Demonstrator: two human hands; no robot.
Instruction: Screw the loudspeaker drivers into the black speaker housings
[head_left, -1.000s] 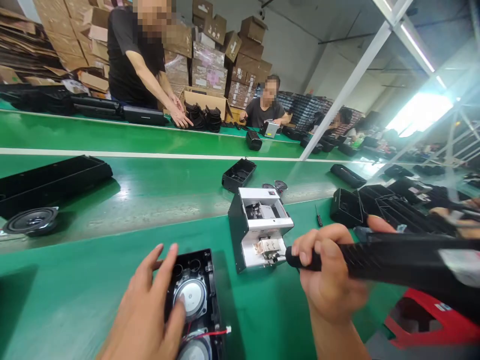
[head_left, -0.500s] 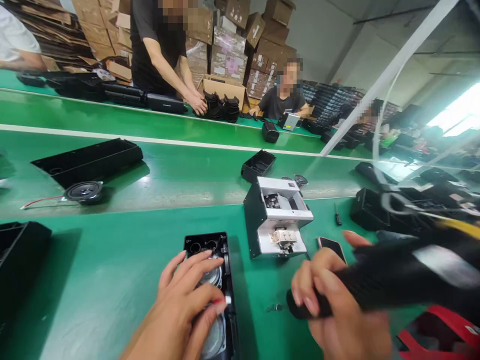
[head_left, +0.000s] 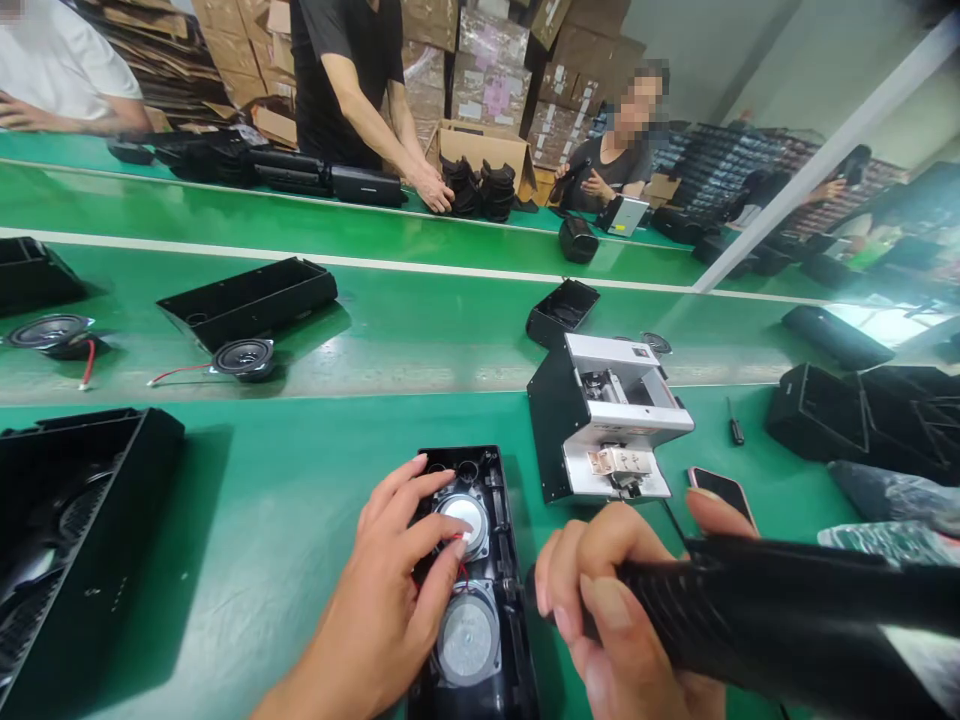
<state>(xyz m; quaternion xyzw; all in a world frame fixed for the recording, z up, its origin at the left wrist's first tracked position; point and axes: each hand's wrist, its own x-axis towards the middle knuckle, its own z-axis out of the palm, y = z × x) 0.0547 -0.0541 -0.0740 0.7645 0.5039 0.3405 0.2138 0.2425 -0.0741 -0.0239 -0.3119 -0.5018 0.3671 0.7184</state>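
A long black speaker housing lies on the green bench in front of me, with its inside facing up. Two round metal-backed speakers, an upper one and a lower one, sit in it. My left hand rests over the housing's left side; its thumb and index finger pinch the white-tipped end of a thin red wire. To the right of the housing, my right hand is wrapped round a thick black electric screwdriver held nearly level. The tool's bit does not show.
A silver-and-black bench machine stands behind my right hand, near a phone and small screwdriver. A large black case is at left. Loose speakers and housings lie beyond; co-workers sit and stand across.
My view has shifted, so the bench items sit farther right, except the screwdriver. My right hand and the screwdriver have come closer to the housing. My left hand keeps its pinch on the wire.
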